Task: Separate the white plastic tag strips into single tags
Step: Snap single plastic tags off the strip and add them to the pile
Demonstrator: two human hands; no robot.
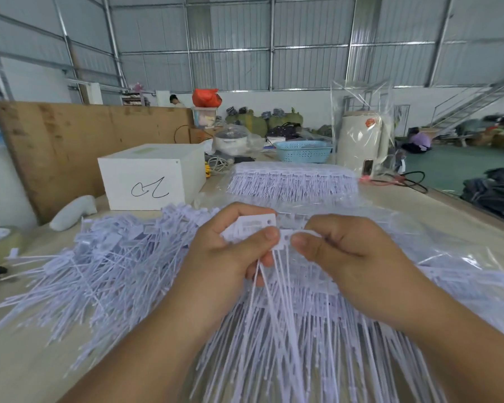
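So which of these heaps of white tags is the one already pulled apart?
The loose pile on the left: its tags lie crisscrossed singly. The far stack and the strips under the hands remain joined in neat rows.

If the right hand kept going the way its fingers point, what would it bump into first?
Probably the left hand. The right hand points leftward at it, and both pinch the same tag strip, so only that bit of strip lies between them. Depth is hard to judge.

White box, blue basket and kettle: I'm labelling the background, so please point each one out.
white box (146,181), head view, front face by the scribble
blue basket (303,154), head view, perforated front wall
kettle (361,141), head view, cream body
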